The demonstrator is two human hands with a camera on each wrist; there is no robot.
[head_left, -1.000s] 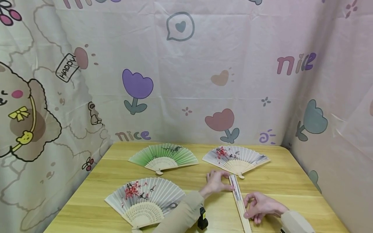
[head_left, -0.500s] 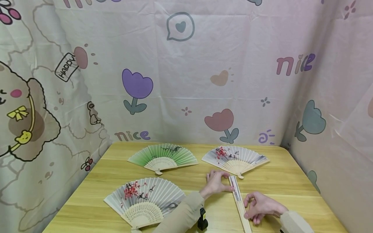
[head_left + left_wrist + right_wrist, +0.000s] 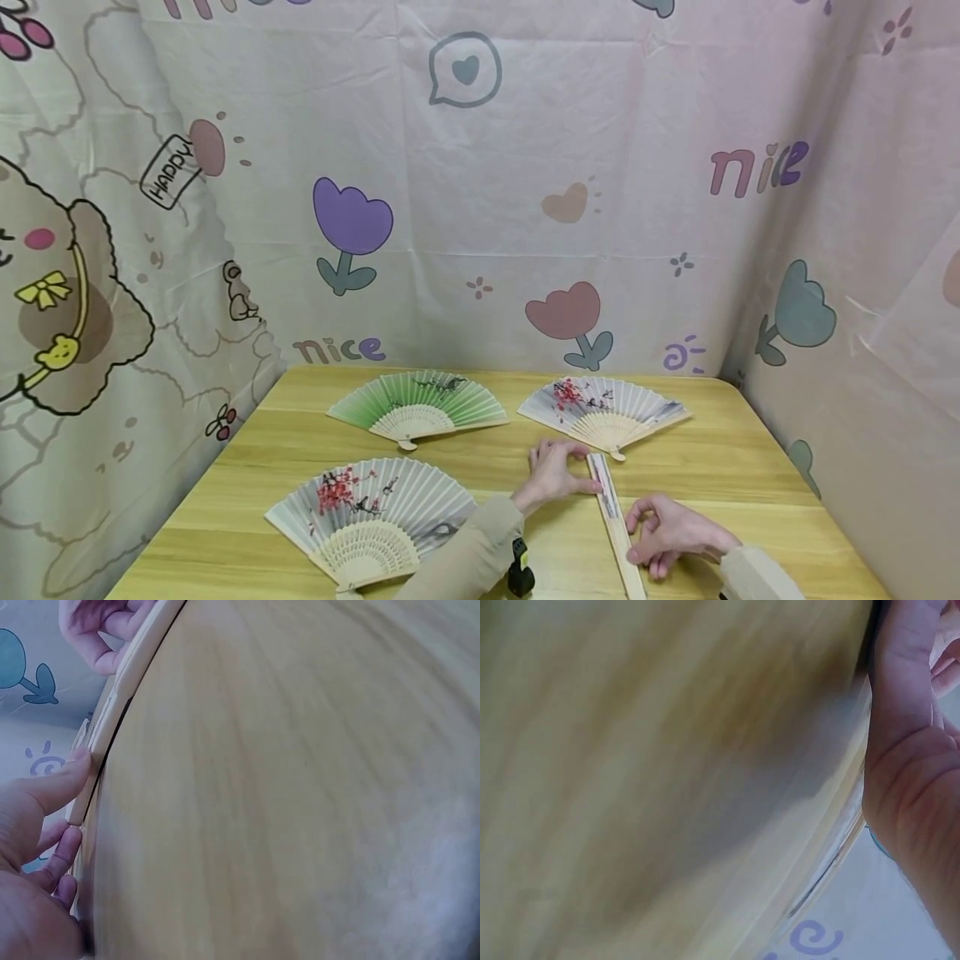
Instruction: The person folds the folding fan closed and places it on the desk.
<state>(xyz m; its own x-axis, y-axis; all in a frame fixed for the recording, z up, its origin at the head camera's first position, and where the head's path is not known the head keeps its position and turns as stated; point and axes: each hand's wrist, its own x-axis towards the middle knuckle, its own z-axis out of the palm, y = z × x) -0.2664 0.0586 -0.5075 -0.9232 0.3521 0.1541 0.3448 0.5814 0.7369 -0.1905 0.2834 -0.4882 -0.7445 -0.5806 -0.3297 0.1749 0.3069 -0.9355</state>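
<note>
A folded hand fan [image 3: 615,525] lies on the table, pointing away from me and tilted slightly left. My left hand [image 3: 553,477] holds its far end, thumb on the left edge and index finger at the tip. On the fan's right side, nearer to me, my right hand [image 3: 678,532] grips the lower part with thumb and bent fingers. From the left wrist, the left thumb [image 3: 64,780] shows pressed on the fan's pale side stick [image 3: 112,712]. The right wrist view has the right hand [image 3: 911,742] at its edge, with its fingertips mostly hidden.
Three spread fans lie on the wooden table [image 3: 247,492]: a green one [image 3: 420,404] at the back left, a grey one with red blossoms [image 3: 603,408] at the back right, and a similar one [image 3: 371,517] at the front left, partly behind my left sleeve [image 3: 468,546]. Printed cloth [image 3: 465,167] surrounds the table.
The head view has shifted very slightly. Both hands and the folded fan keep the same places on the table.
</note>
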